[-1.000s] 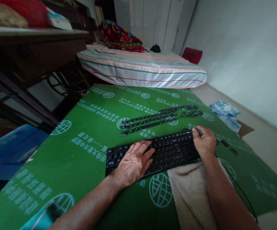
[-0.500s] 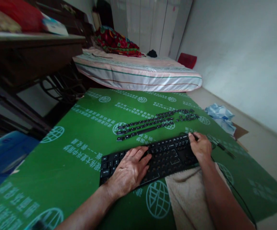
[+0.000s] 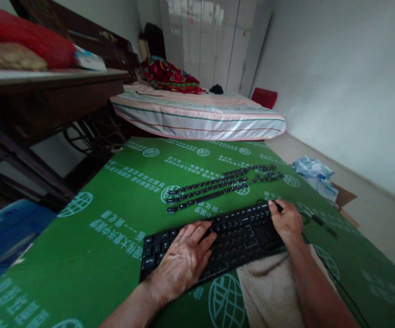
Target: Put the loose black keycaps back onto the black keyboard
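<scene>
A black keyboard lies on a green printed mat; many of its key sockets in the middle look bare. My left hand rests flat on its left-centre part, fingers spread. My right hand grips the keyboard's far right end, fingers curled over the top edge. Beyond the keyboard, rows of loose black keycaps are laid out on the mat. The keyboard's cable trails off to the right.
A beige towel lies under my right forearm. A striped mattress with a red cloth sits beyond the mat. A dark table stands at left, a blue bin below it. Crumpled blue-white cloth lies at right.
The view has shifted slightly; both hands and the keyboard stay in nearly the same pose on the mat.
</scene>
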Motion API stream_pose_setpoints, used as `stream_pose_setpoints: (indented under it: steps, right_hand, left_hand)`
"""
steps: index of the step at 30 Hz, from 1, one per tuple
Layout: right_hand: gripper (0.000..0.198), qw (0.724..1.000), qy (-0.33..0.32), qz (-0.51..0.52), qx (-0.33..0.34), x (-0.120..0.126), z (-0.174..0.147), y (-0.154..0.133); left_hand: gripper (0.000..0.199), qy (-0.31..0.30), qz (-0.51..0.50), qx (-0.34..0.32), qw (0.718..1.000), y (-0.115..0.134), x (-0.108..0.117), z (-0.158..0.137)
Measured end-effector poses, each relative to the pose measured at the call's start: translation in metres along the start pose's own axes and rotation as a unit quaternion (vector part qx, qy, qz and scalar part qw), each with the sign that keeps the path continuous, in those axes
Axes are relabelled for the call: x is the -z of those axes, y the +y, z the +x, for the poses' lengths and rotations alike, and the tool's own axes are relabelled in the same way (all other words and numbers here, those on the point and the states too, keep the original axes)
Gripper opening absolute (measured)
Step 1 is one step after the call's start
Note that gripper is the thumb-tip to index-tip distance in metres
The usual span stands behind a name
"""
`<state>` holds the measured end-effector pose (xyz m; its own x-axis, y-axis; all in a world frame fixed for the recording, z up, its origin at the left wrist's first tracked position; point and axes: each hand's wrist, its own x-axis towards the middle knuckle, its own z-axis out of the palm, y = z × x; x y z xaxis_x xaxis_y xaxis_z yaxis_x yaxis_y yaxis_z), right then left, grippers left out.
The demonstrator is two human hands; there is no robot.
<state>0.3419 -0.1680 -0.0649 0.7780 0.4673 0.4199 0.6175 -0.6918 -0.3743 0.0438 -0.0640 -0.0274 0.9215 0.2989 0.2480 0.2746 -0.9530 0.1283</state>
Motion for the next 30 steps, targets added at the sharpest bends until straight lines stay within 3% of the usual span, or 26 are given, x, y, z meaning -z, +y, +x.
stream_pose_setpoints:
  steps: [30]
  right_hand:
    - [0.037,0.998,0.008,0.038,0.056,-0.004,-0.004,-0.010]
  left_hand:
    - [0.037,0.000,0.036,-0.010,0.999,-0.017,0.011,-0.002]
